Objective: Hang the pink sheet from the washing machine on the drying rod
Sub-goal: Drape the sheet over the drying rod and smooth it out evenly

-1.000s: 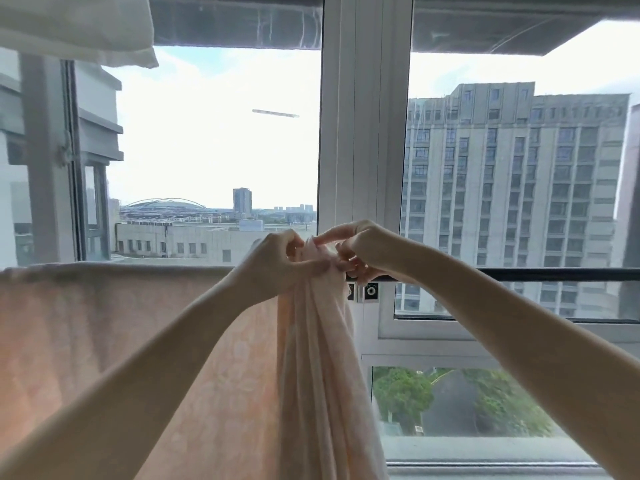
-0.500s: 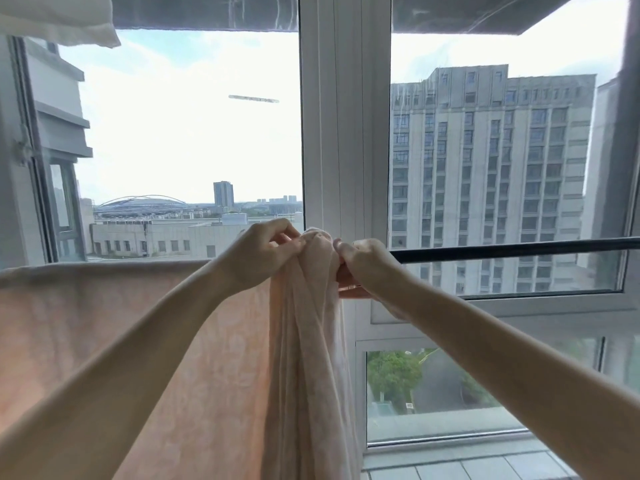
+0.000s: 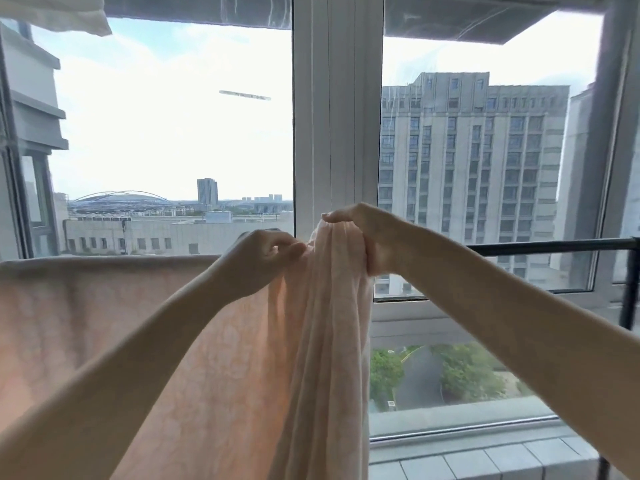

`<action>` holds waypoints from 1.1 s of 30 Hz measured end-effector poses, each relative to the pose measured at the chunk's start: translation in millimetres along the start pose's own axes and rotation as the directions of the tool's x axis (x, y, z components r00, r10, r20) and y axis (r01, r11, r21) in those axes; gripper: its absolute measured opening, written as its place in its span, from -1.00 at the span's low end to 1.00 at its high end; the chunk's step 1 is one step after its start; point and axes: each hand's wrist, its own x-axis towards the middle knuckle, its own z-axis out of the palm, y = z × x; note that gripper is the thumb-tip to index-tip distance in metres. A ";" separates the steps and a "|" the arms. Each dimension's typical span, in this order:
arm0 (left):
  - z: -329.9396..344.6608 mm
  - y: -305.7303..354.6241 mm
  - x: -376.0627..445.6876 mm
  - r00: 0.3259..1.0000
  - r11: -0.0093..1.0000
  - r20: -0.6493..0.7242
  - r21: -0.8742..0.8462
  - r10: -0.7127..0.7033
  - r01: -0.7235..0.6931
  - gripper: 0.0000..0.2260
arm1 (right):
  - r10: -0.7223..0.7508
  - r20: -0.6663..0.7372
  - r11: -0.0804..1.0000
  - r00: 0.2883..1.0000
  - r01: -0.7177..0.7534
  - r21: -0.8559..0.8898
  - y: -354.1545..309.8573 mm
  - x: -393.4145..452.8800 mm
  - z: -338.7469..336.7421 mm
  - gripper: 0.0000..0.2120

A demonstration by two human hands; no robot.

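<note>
Window-side, pink sheet (image 3: 322, 341) in both grips.

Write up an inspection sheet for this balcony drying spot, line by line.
Surface: pale tiled window ledge, lower right.
Job's things: thin patterned pink sheet spread flat over the rod's left part, bunched at centre; black metal drying rod bare to the right.
Clutter: white cloth hanging at upper left.
Grippers: left hand pinches the bunch's edge; right hand grips its top.
Cables: nothing seen.
Surroundings: white window frame; grey high-rise building outside.
</note>
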 end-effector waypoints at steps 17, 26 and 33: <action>14.5 -9.0 9.8 0.983 0.998 -0.183 0.055 0.002 0.008 -0.95 | -0.308 -0.422 0.898 0.853 0.114 -0.425 12.1 -22.9 -96.9 -0.83; 14.2 -5.1 7.7 0.985 0.999 -0.173 0.049 -0.013 0.021 -0.82 | -0.699 -0.312 0.221 0.644 -0.220 -0.950 32.4 -10.6 -81.5 -0.60; 6.0 -6.5 2.7 0.981 0.996 -0.173 -0.023 -0.090 0.087 -0.83 | -0.759 -0.054 0.180 0.649 0.130 -0.975 45.5 15.0 -63.3 -0.87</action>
